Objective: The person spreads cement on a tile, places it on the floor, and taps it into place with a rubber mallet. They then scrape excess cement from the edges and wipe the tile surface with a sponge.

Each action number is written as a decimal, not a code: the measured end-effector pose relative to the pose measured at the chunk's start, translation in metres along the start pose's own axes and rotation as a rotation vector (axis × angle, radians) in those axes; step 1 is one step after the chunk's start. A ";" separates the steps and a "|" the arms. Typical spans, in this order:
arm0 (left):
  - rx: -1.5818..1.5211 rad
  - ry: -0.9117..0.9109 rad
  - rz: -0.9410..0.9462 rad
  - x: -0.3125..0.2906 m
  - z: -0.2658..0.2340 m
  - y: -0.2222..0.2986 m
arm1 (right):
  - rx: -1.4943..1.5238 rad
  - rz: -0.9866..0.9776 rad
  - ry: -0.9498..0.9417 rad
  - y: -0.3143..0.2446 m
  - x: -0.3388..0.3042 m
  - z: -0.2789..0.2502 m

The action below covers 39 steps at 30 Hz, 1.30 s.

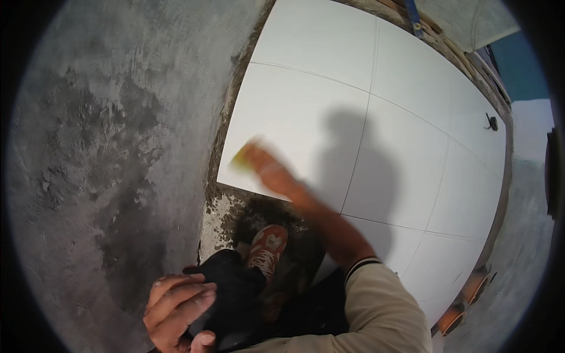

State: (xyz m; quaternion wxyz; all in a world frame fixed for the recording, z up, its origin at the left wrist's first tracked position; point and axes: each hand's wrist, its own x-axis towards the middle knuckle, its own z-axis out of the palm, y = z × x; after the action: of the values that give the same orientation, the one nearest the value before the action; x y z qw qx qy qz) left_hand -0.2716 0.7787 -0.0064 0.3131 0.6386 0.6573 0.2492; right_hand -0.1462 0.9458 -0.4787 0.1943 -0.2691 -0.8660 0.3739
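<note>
My right hand (259,156), smeared by motion, presses a yellow sponge (242,157) to the left edge of a white floor tile (297,117). Its fingers are closed about the sponge, and the blur hides their detail. At the lower left, my left hand (179,309) rests by my bent knee in dark trousers. Those fingers are loosely curved, apart from the thumb, and nothing shows in them.
More white tiles (412,106) with thin joints stretch to the right. A rough grey wall (112,135) rises on the left. My orange shoe (269,247) stands on bare, dark ground. A small black object (492,122) lies near the right edge, with orange-brown objects (452,319) lower down.
</note>
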 end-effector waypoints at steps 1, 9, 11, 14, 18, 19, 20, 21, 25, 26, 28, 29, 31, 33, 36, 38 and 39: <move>0.023 0.019 -0.032 -0.008 -0.004 0.001 | 0.298 0.071 -0.358 -0.093 0.022 -0.012; 0.100 0.005 -0.098 -0.037 -0.013 -0.006 | 0.185 0.823 0.727 0.024 -0.044 -0.220; 0.046 -0.026 -0.006 -0.042 -0.011 -0.009 | -0.466 0.351 0.826 0.098 -0.087 -0.289; 0.039 -0.002 0.066 -0.042 -0.009 -0.015 | -0.558 0.261 0.404 0.114 -0.100 -0.254; 0.095 -0.006 0.018 -0.036 -0.003 -0.004 | -0.503 0.136 0.105 0.011 -0.139 -0.092; 0.105 0.012 0.005 -0.038 0.001 0.000 | -0.053 0.093 0.075 -0.033 -0.153 -0.058; 0.109 0.018 -0.002 -0.038 0.001 0.001 | 0.102 0.101 0.008 -0.074 -0.161 -0.036; 0.094 0.010 0.020 -0.037 0.001 0.000 | 0.251 0.110 -0.058 -0.109 -0.165 -0.024; 0.090 0.060 0.057 -0.041 0.007 -0.001 | 0.174 0.297 0.389 -0.104 -0.154 -0.061; 0.100 0.099 0.064 -0.042 0.008 0.000 | 0.247 0.429 0.606 -0.084 -0.146 -0.094; 0.087 0.136 0.058 -0.044 0.007 0.000 | 0.557 0.748 0.866 -0.040 -0.148 -0.155; 0.065 0.159 0.065 -0.044 0.008 -0.001 | 0.356 0.765 0.984 -0.003 -0.166 -0.172; 0.023 0.112 0.078 -0.039 0.003 0.008 | -0.166 0.830 0.835 0.034 -0.188 -0.196; 0.012 0.101 0.068 -0.037 -0.001 0.013 | -0.617 0.803 0.691 0.033 -0.171 -0.185; 0.007 0.108 0.050 -0.035 -0.004 0.014 | -0.811 0.729 0.599 0.014 -0.144 -0.149; -0.018 0.089 0.067 -0.027 -0.003 0.015 | -0.739 0.620 0.617 0.017 -0.119 -0.099; -0.041 0.073 0.085 -0.022 -0.001 0.012 | -0.679 0.539 0.631 0.027 -0.109 -0.062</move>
State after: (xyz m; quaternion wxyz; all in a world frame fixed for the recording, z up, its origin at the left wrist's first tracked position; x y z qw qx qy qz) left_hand -0.2641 0.7579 0.0051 0.2911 0.6498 0.6355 0.2986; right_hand -0.0191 0.9284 -0.4733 0.2445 -0.6292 -0.7378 0.0105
